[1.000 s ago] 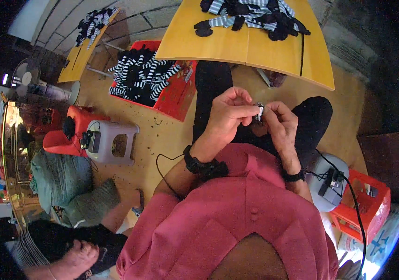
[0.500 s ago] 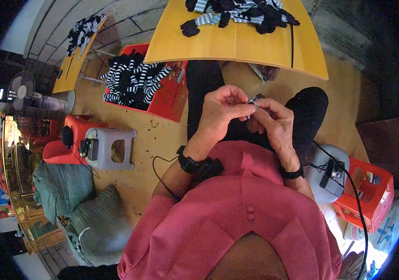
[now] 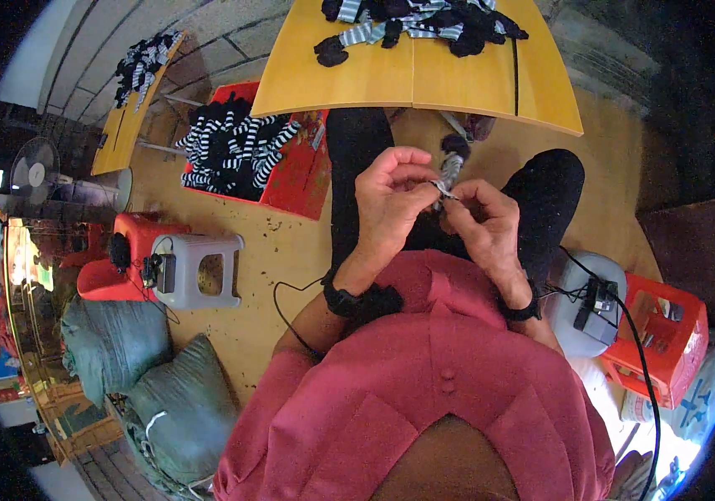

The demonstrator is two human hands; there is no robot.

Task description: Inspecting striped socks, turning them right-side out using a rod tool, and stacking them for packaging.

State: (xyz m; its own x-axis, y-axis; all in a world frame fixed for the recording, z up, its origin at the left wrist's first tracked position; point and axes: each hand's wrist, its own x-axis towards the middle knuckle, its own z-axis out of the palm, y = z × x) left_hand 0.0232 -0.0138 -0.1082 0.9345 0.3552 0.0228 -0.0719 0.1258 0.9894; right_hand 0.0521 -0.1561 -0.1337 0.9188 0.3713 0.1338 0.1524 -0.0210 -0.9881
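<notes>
Above my lap, both hands pinch the near end of a grey-and-white striped sock (image 3: 453, 169) with a dark far end. My left hand (image 3: 392, 196) grips it between thumb and index finger, the other fingers loosely curled above. Close on the other side, my right hand (image 3: 487, 227) is closed on the same end. The fingertips partly hide the sock's gathered edge. Beyond my hands, a pile of black and grey-striped socks (image 3: 437, 29) lies on the yellow table (image 3: 341, 83).
A red crate (image 3: 295, 188) of black-and-white striped socks (image 3: 236, 150) stands left of my legs. Farther left are a grey stool (image 3: 199, 271), a fan (image 3: 36, 171) and stuffed green sacks (image 3: 178, 409). On my right, a cable (image 3: 637, 359) runs past another grey stool (image 3: 579, 309) and a red crate (image 3: 654, 338).
The sock now extends away from my hands, its dark end showing toward the table; before, it was mostly hidden. My hands have shifted slightly, and the view has moved a little.
</notes>
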